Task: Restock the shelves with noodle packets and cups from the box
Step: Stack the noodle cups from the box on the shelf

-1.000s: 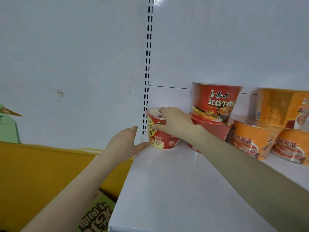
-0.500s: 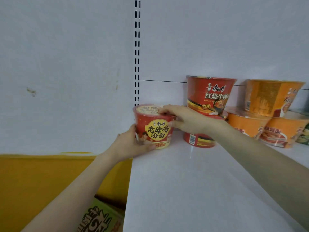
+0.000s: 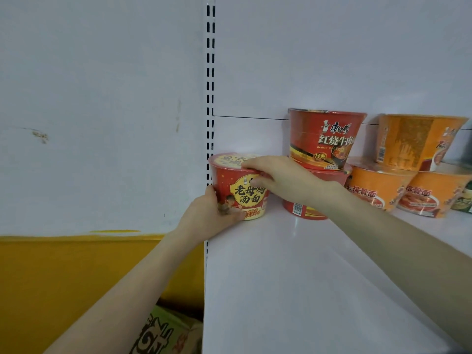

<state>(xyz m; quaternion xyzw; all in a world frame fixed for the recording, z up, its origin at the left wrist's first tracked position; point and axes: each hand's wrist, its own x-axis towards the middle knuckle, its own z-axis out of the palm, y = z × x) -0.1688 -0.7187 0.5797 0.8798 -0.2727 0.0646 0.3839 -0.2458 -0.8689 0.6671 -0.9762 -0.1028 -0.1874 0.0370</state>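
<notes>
A red noodle cup with a yellow label [image 3: 238, 192] stands at the back left corner of the white shelf [image 3: 293, 290]. My left hand [image 3: 212, 218] grips its lower left side. My right hand [image 3: 283, 181] holds its rim from the right, fingers over the lid and thumb on the front. Just to the right, two red beef noodle cups [image 3: 324, 139] are stacked. Beyond them sit several orange noodle cups [image 3: 378, 186], one stacked on top.
A slotted upright rail [image 3: 210, 72] runs up the back wall at the shelf's left end. Left of the shelf is a white and yellow wall [image 3: 76, 264]. A green cardboard box [image 3: 163, 333] shows below the shelf's left edge.
My left hand has closed round the cup's lower side. The cup has been turned so its yellow label faces front. The camera has shifted slightly.
</notes>
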